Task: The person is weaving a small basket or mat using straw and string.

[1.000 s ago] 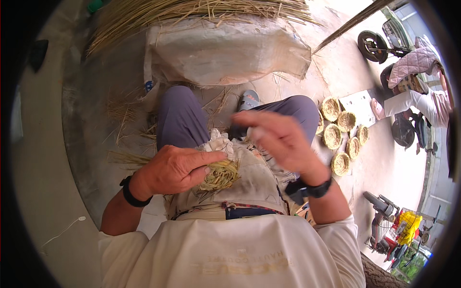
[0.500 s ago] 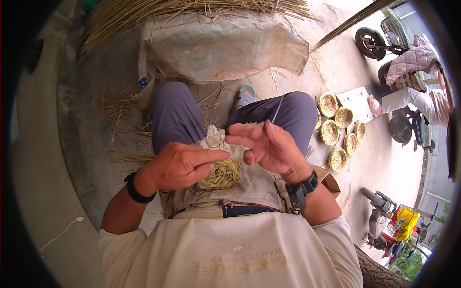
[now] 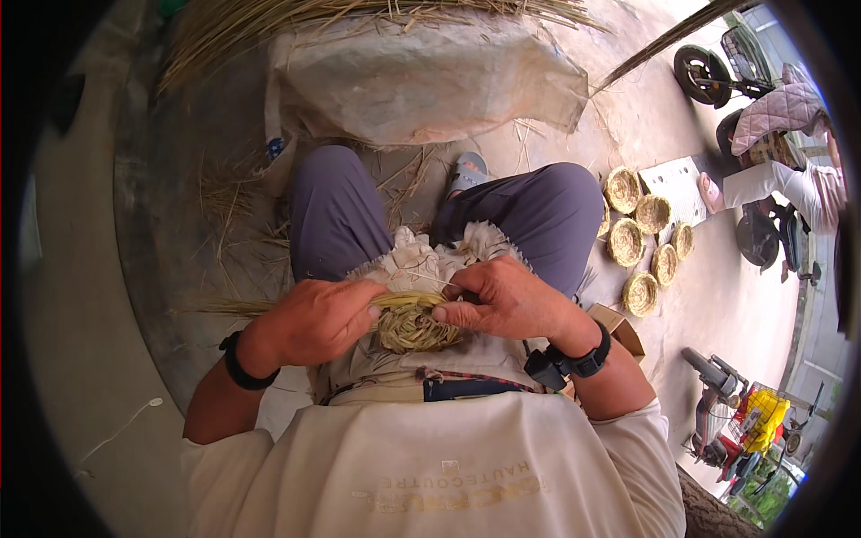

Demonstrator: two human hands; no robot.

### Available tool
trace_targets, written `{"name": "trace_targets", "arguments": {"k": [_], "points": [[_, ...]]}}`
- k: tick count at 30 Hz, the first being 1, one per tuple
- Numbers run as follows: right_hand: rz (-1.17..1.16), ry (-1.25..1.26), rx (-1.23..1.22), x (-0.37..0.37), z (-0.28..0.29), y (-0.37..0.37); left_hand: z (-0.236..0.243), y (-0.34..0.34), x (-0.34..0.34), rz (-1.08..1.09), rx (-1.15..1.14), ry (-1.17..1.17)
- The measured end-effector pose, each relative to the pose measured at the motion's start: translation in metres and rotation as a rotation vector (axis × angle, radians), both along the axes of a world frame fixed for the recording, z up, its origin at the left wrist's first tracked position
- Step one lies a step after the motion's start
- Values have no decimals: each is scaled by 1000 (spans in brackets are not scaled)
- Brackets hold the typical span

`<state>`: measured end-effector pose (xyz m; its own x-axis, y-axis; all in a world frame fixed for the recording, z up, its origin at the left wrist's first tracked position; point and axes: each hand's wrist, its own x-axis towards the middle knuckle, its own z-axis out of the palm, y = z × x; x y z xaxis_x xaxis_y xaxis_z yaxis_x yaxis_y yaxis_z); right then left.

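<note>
Head camera: From my remote post, I see a round woven straw piece over the lap, left hand grasping it at ten o'clock, right hand pinching it at two; straw baskets sit beyond, at two o'clock.

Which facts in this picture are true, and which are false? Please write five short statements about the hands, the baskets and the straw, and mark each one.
1. The left hand and the right hand both hold the woven piece. True.
2. The round baskets stand on the person's left. False: they are on the right.
3. The woven piece is above the person's lap. True.
4. Only the left wrist wears a dark band. False: the right wrist also wears one.
5. Long straw stalks lie near the upper edge of the picture. True.
</note>
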<state>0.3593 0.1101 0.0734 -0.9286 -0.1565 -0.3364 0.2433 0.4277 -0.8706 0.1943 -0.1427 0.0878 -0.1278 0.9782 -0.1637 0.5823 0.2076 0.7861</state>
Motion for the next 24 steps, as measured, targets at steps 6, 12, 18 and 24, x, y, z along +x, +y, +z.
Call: {"name": "trace_targets", "arguments": {"k": [6,12,18,24], "points": [[-31,-56,-58,16,-10,4,-22,-3,19,81,15,-98],[-132,-120,-232,40,-38,11,-25,15,28,113,73,-151],[-634,-111,-1369,23,-52,55,-11,30,27,44,86,-63],[-15,560,-545,-28,29,-32,-11,37,20,-45,169,-99]]}}
